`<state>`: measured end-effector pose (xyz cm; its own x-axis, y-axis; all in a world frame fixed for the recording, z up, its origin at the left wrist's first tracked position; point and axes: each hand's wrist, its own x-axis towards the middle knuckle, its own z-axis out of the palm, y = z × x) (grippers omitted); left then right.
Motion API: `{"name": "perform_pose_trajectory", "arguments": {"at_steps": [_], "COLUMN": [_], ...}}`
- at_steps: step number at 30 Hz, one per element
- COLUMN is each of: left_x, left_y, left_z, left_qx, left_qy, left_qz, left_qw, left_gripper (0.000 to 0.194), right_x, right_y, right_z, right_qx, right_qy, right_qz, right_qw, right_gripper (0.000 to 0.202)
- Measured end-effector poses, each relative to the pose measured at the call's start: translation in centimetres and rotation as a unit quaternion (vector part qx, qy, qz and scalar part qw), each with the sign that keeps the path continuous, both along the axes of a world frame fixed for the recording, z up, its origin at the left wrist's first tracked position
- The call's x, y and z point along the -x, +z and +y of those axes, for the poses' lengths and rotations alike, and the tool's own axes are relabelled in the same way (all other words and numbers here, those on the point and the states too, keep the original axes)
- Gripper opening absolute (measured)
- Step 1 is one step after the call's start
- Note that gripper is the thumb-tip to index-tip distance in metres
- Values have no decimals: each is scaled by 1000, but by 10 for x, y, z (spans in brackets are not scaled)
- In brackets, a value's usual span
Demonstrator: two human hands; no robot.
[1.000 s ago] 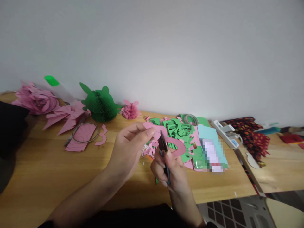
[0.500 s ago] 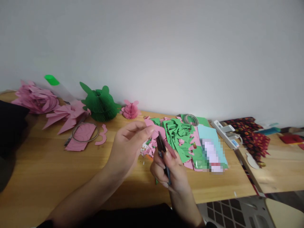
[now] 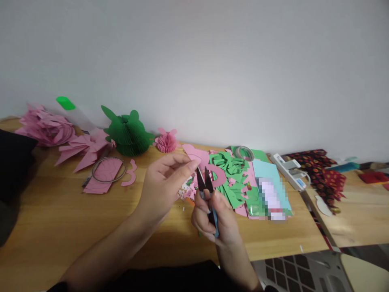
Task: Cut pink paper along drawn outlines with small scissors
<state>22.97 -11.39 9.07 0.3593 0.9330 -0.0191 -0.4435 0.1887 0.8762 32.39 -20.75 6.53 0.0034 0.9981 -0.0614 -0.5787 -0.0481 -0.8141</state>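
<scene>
My left hand [image 3: 165, 184] pinches a piece of pink paper [image 3: 197, 156] between thumb and fingers, above the table. Scissors [image 3: 214, 221] sit in my right hand [image 3: 223, 221], their blades parted and pointing up at the paper's edge. A curved pink strip [image 3: 218, 175] hangs beside the right blade; whether it is still joined to the sheet I cannot tell. Behind and below my hands lies a heap of green paper scraps [image 3: 229, 166], with pink and white bits among them.
Left on the wooden table [image 3: 54, 227] are pink folded paper [image 3: 45, 125], a green honeycomb figure [image 3: 129, 132], a small pink one [image 3: 167, 140] and a metal ring [image 3: 124, 170] over pink sheets. On the right lie tape [image 3: 244, 153], a power strip [image 3: 290, 172] and dark patterned cloth [image 3: 316, 172].
The scissor blades have spread apart. The pink paper now shows more, turned up and to the left, and a curved strip has come into view right of the blades.
</scene>
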Motion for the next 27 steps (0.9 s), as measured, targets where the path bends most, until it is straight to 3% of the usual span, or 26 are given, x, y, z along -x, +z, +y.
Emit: {"name": "perform_pose_trajectory", "arguments": {"at_steps": [6, 13, 27], "left_x": [2, 6, 8], "left_y": [1, 8, 8], "left_z": [12, 9, 10], "left_qx": [-36, -92, -123], "left_qy": [40, -30, -73], "left_qz": [52, 67, 77], "left_qw": [997, 993, 987], "left_gripper": [13, 11, 11], "right_x": [-13, -18, -14], "right_y": [6, 12, 19], "right_z": [-13, -11, -8], "right_qx": [29, 40, 46], "right_qy": [20, 11, -12], "right_qz": [-16, -18, -32], "right_qw": [999, 999, 998], "right_gripper": [43, 43, 46]}}
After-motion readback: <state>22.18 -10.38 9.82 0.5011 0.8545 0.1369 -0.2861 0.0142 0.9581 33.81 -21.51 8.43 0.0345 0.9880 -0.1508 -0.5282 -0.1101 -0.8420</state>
